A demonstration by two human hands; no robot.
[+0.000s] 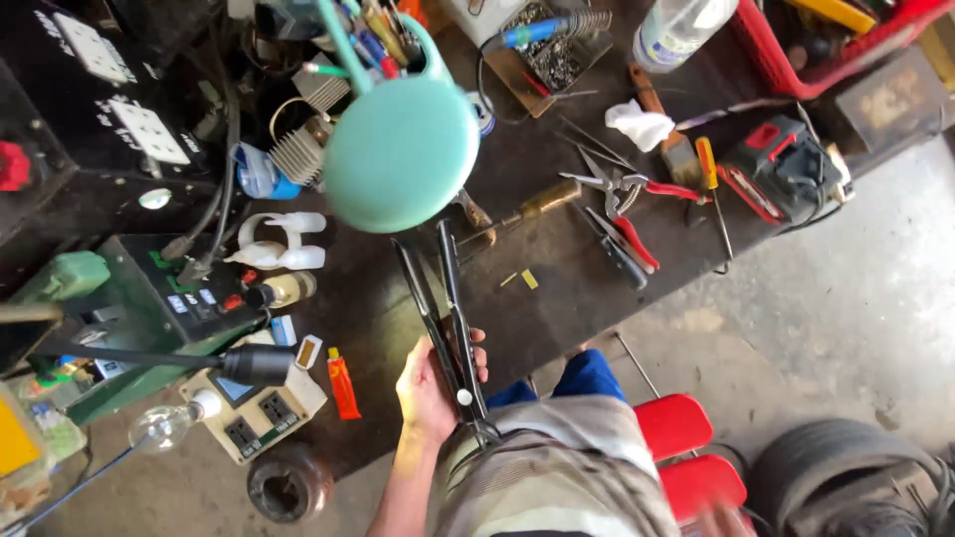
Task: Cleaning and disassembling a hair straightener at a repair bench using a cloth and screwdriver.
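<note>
My left hand (430, 390) reaches up from the bottom of the view, palm up, and grips a black hair straightener (450, 298) near its hinge. The straightener's two long arms spread apart and point away from me over the dark workbench (567, 288). Their tips lie just below a round teal lamp shade (401, 154). A blurred skin-coloured shape at the bottom edge right of my body looks like my right hand (718, 519). Its fingers cannot be made out.
Red-handled pliers (637, 214), a yellow-handled screwdriver (710, 174), a brush (668, 134) and a red-and-black power tool (786, 169) lie on the bench's right. A socket box (264, 413), bulb (164, 426) and orange tube (343, 385) sit left. A red stool (686, 438) and tyre (846, 467) are below.
</note>
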